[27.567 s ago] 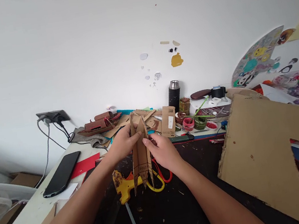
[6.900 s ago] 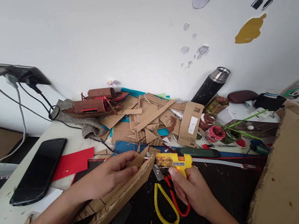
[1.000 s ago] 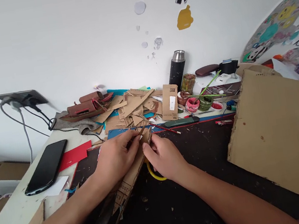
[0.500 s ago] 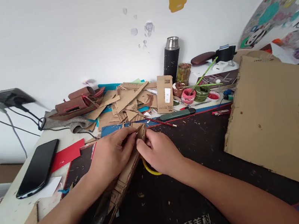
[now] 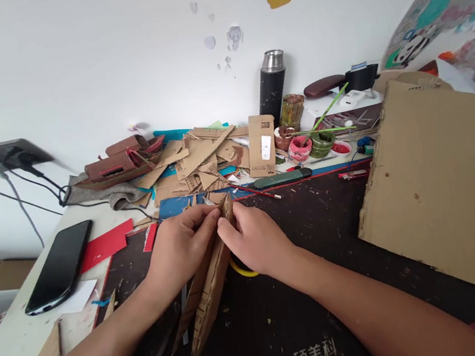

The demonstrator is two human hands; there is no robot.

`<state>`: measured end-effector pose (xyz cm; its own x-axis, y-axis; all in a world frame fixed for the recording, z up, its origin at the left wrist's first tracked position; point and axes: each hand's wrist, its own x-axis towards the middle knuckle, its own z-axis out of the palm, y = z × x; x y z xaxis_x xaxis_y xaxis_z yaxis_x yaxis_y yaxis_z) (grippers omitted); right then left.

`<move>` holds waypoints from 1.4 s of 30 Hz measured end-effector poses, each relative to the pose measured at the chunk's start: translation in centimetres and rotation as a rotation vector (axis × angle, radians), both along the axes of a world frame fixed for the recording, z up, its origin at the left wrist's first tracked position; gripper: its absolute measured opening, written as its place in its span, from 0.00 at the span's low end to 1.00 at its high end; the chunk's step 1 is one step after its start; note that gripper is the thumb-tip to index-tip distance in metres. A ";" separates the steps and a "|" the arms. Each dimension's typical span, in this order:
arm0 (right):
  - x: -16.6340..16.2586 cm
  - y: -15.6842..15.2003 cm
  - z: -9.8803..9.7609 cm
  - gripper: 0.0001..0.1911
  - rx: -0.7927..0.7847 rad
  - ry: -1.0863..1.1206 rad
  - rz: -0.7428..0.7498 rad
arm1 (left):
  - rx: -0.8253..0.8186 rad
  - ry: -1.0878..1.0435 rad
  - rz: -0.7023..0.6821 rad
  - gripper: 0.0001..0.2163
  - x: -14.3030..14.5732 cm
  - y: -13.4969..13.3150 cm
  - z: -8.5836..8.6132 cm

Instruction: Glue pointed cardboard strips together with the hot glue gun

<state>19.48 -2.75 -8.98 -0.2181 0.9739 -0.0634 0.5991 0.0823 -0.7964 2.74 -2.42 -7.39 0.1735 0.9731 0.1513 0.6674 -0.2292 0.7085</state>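
A long folded cardboard piece (image 5: 208,294) with a pointed far end stands on edge over the black mat (image 5: 330,307). My left hand (image 5: 179,250) grips its left side near the tip, fingers pressed against the cardboard. My right hand (image 5: 254,241) pinches the tip from the right. Both hands squeeze the pointed end together. A yellow scissor handle (image 5: 239,270) shows just under my right hand; the rest of the scissors is hidden.
A large cut cardboard sheet (image 5: 436,182) leans at the right. Cardboard scraps (image 5: 203,162), a brown model boat (image 5: 120,163), a black flask (image 5: 272,85) and paint pots (image 5: 311,145) line the back wall. A phone (image 5: 60,266) and red paper (image 5: 106,247) lie at the left.
The cardboard piece's near end has swung right, toward me, and stands more upright. Both hands keep pinching its tip. The view has tilted down a little.
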 end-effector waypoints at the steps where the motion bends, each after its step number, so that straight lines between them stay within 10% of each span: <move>1: 0.0 0.0 0.0 0.13 0.006 0.002 -0.001 | -0.009 -0.018 0.009 0.13 0.0 0.0 0.0; 42: -0.2 -0.2 -0.4 0.09 0.010 0.000 0.080 | -0.055 -0.222 -0.037 0.16 0.9 0.3 -1.5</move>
